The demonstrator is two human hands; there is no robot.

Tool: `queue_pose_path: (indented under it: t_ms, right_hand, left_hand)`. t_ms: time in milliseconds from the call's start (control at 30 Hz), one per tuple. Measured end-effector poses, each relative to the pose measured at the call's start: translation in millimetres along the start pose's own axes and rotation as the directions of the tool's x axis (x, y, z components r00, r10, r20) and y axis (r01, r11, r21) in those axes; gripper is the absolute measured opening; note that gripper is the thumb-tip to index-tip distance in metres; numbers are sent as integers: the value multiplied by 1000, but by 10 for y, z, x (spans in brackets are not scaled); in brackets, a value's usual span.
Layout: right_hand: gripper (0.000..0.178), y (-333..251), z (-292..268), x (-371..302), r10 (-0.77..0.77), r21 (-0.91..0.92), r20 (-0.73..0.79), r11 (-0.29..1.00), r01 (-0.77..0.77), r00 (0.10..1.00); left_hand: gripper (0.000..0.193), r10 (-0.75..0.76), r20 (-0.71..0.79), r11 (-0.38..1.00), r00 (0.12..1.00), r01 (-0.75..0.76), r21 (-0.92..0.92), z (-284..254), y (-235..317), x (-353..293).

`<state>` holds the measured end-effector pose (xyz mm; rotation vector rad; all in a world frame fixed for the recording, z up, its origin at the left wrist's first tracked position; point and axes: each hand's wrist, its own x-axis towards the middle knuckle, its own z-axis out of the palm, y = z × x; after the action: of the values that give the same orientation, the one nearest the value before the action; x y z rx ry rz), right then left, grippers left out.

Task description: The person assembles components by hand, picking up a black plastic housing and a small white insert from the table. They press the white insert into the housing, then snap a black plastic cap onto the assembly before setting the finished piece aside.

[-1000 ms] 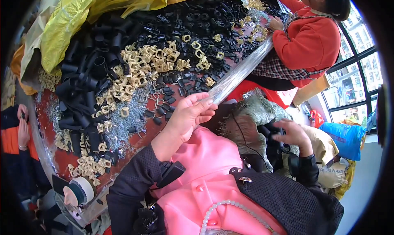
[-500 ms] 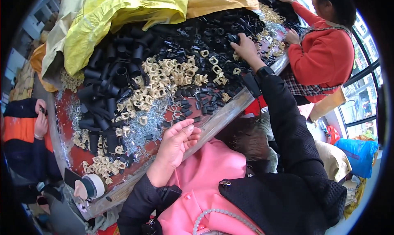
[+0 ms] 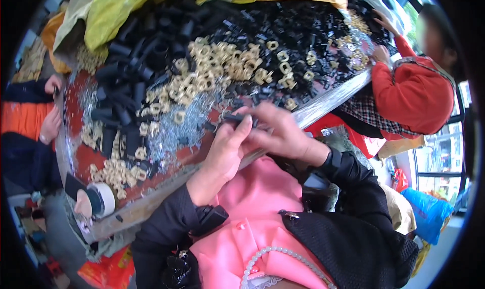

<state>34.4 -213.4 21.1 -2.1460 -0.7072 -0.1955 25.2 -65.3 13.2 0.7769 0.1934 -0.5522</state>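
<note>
Both my hands meet over the table's near edge. My left hand is closed, thumb against fingers, around a small black plastic piece. My right hand is right beside it, fingers curled towards the same spot and smeared by motion, so what it holds cannot be told. Just beyond the hands lie loose cream-coloured plastic clips, a spread of small silvery metal pieces and scattered small black parts.
Black tubes pile up at the left, near a white roll of tape. Yellow sacking covers the far side. The wooden table rim runs before me. A co-worker in red works at right; another in orange at left.
My right hand has come back from the black parts at the far right to meet my left hand. The view has shifted, and the co-worker in red appears farther right.
</note>
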Motion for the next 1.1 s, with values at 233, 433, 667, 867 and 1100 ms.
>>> queue_pose_path:
  t_ms: [233,433,667,867,1100]
  right_hand:
    - [22,28,220,40,-77,28,198,997,73,977]
    - [17,214,252,211,-46,-91,173,994,63,984]
    - [15,138,502,392,-148,-316,238,923,221,960]
    - [11,177,594,504,-11,-308,338,944,121,941]
    - [9,219,618,446,31,-309,286,949,61,958]
  left_hand:
    - [34,82,-200,993,976,-63,103,-378,188,-284]
    - [28,149,-232,981,961,-114,160,-560,281,-457]
    - [27,109,-219,990,970,-85,115,-632,286,-552]
    - [27,106,-177,989,978,-85,120,-685,253,-534]
    - [28,136,-153,978,979,-107,182,-711,225,-466]
